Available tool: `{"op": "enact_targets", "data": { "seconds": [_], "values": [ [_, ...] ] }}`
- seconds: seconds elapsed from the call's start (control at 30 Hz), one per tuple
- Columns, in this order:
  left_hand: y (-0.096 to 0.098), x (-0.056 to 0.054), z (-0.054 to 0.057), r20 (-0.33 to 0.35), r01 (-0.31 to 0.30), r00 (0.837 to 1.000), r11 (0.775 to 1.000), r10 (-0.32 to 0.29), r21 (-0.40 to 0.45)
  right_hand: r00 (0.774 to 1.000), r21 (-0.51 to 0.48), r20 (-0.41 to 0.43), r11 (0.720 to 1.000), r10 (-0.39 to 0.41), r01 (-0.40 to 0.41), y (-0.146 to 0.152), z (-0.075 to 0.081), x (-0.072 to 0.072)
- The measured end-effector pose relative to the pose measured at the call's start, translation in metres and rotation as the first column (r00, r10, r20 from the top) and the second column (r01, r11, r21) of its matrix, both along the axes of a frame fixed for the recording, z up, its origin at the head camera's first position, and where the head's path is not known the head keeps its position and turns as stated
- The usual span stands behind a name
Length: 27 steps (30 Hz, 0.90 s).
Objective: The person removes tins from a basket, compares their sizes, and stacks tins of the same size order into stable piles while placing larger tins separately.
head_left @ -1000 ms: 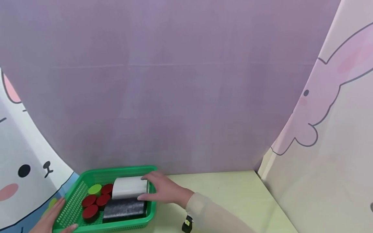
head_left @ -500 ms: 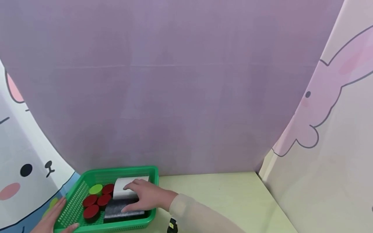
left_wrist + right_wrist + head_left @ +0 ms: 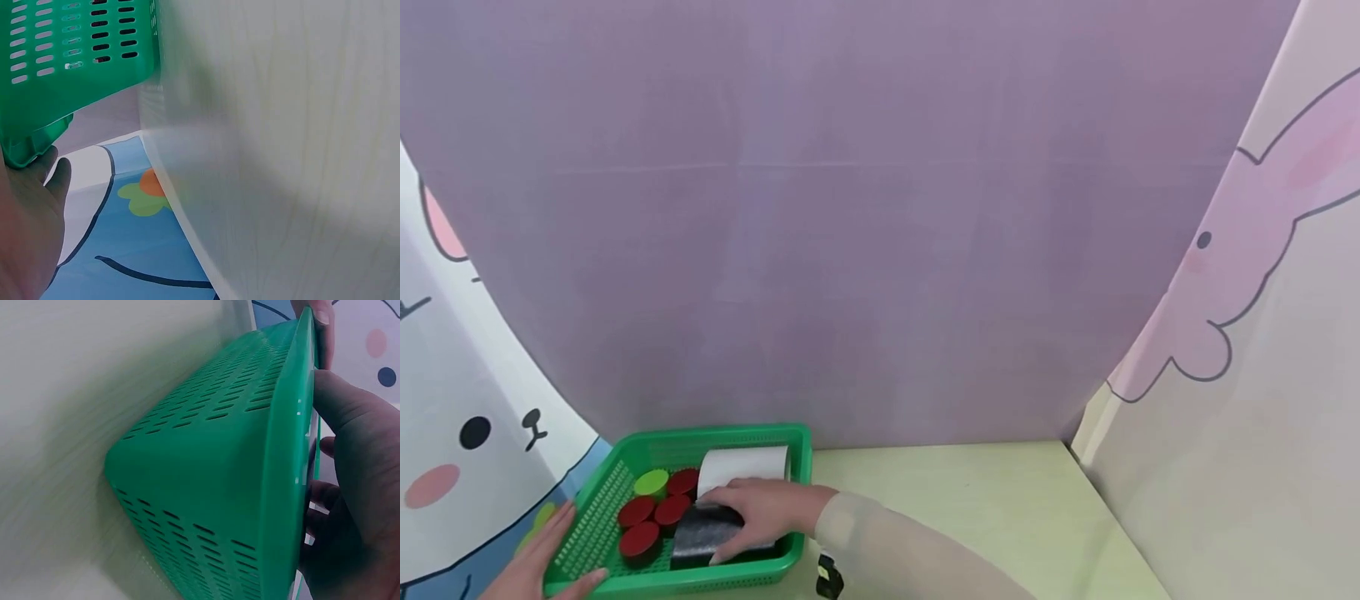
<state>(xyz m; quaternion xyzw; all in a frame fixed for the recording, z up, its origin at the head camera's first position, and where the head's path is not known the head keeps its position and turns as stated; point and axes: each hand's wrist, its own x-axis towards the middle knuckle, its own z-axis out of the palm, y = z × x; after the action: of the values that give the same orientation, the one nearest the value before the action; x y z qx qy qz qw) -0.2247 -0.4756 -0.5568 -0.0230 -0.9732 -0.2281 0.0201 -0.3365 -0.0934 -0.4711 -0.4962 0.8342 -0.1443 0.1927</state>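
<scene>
In the head view a green plastic basket (image 3: 673, 583) holds a white cylinder (image 3: 741, 463) and a dark, shiny black cylinder (image 3: 696, 542), lying side by side on the right. My right hand (image 3: 763, 512) reaches over the black cylinder and grips it, thumb on the near side and fingers on the far side. Its palm hides part of both cylinders. At the basket's left rim, my left hand (image 3: 538, 558) holds the near corner, thumb over the near edge. Left of the cylinders stand several red round-topped pieces (image 3: 640, 540) and a lime-green one (image 3: 651, 482).
The basket stands at the left of a pale yellow table (image 3: 955, 500), against a purple cloth backdrop (image 3: 880, 250). Cartoon-printed panels (image 3: 1262, 467) close in both sides. A small black device (image 3: 829, 575) hangs under the right wrist.
My right hand has moved left and toward me, from the white cylinder's right end to the black cylinder, and its fingers have closed around it. The left hand stays at the rim.
</scene>
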Motion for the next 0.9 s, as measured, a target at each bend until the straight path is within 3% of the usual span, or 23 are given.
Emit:
{"op": "enact_targets", "data": {
  "seconds": [0.13,0.5,0.73,0.9],
  "values": [
    [-0.001,-0.001,-0.001,-0.002,-0.002,1.000,1.000,0.002,-0.003,0.998,0.037,0.061,0.999,-0.003,0.001,-0.007,0.000,-0.003],
    [-0.003,-0.002,-0.003,-0.005,-0.013,1.000,1.000,0.013,0.000,0.997,0.173,0.070,0.984,0.032,-0.044,-0.024,0.013,-0.004],
    [0.005,0.003,0.006,0.005,-0.025,1.000,1.000,0.025,-0.001,0.986,0.251,0.168,0.966,0.014,-0.057,-0.036,0.018,0.000],
    [0.007,0.004,0.011,0.022,-0.025,0.999,1.000,0.025,0.000,0.982,0.258,0.189,0.965,0.001,-0.050,-0.037,0.017,0.001]
  ]
}}
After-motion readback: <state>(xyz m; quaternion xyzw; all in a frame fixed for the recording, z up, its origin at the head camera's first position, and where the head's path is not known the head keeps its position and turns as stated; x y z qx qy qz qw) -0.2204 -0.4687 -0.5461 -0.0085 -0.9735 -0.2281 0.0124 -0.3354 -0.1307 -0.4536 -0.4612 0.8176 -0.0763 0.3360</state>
